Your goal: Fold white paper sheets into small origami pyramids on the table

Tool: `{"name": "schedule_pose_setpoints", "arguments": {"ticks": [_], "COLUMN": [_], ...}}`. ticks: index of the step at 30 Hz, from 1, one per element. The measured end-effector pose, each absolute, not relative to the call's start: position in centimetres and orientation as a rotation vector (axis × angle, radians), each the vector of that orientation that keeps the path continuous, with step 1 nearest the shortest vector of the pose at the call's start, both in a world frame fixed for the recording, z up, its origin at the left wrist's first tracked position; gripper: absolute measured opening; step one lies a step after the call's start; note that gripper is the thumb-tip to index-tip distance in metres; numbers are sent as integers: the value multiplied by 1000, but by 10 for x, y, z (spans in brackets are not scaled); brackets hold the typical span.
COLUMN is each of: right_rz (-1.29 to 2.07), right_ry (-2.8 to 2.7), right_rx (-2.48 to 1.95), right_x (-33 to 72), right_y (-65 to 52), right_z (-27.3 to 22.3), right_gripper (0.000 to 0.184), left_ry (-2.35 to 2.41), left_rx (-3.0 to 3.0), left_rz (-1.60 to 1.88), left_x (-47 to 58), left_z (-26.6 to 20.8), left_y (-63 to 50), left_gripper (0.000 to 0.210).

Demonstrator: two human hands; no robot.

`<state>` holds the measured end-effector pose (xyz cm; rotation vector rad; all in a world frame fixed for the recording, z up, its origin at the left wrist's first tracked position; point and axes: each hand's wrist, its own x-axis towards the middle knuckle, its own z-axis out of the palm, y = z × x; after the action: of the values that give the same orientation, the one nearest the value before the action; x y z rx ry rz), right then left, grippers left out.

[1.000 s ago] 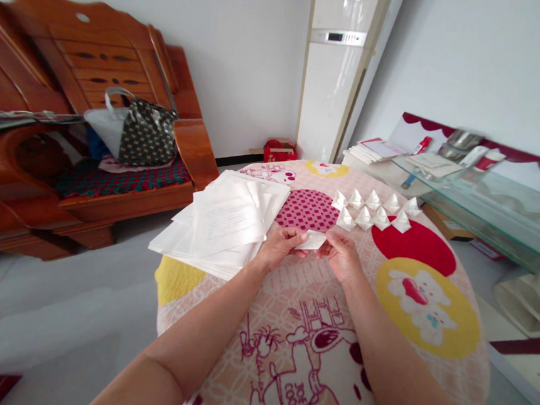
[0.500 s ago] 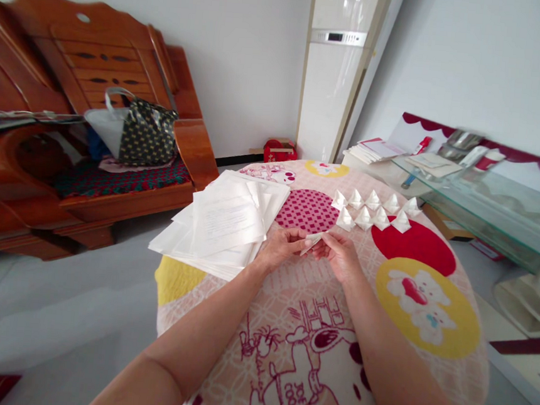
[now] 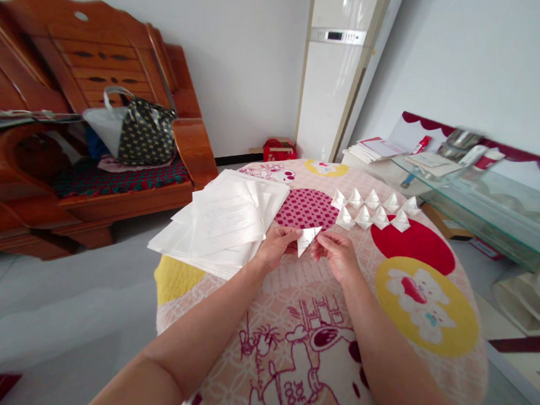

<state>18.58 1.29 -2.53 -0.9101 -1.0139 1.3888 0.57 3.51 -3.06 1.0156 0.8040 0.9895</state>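
Just above the table, a small white folded paper [image 3: 307, 240] shows a flat triangular face with faint print on it. My left hand [image 3: 277, 246] is closed on its left side, thumb on top. My right hand [image 3: 337, 254] has its thumb and fingers pinched together at the paper's right edge; how much paper lies between them is hard to see. Beyond my right hand, several white folded paper pieces [image 3: 364, 217] with pointed tops stand in two rows on the patterned tablecloth [image 3: 291, 280]. Left of my left hand lies a pile of loose paper sheets [image 3: 228, 221].
A wooden bench [image 3: 122, 57] with a dotted bag [image 3: 146, 132] on it stands to the left. At the right is a glass shelf [image 3: 497, 203] carrying papers and a metal container [image 3: 464, 142]. A tall white cabinet-like unit [image 3: 329, 94] stands behind the round table.
The folded paper has turned from nearly edge-on to showing a broad triangular face. My right hand has moved slightly away from my left. The paper rows and pile stay in place.
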Motion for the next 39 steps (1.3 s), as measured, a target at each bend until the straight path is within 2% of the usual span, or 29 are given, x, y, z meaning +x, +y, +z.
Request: {"name": "schedule_pose_setpoints", "arguments": {"ticks": [13, 27, 39], "right_rz": [1390, 1308, 985], "right_ry": [-1038, -1143, -1251], "right_rx": [-926, -1089, -1162], "right_x": [183, 180, 173], "right_y": [12, 9, 6], "right_z": [-26, -20, -20], "right_gripper": [29, 20, 14], "left_ry": [823, 856, 864], "left_rx": [893, 1099, 1090], "left_rz": [996, 1015, 1005], "left_x": [9, 9, 13], "left_z": [-25, -22, -30], "left_y": [32, 29, 31], "left_gripper": [34, 43, 39]}}
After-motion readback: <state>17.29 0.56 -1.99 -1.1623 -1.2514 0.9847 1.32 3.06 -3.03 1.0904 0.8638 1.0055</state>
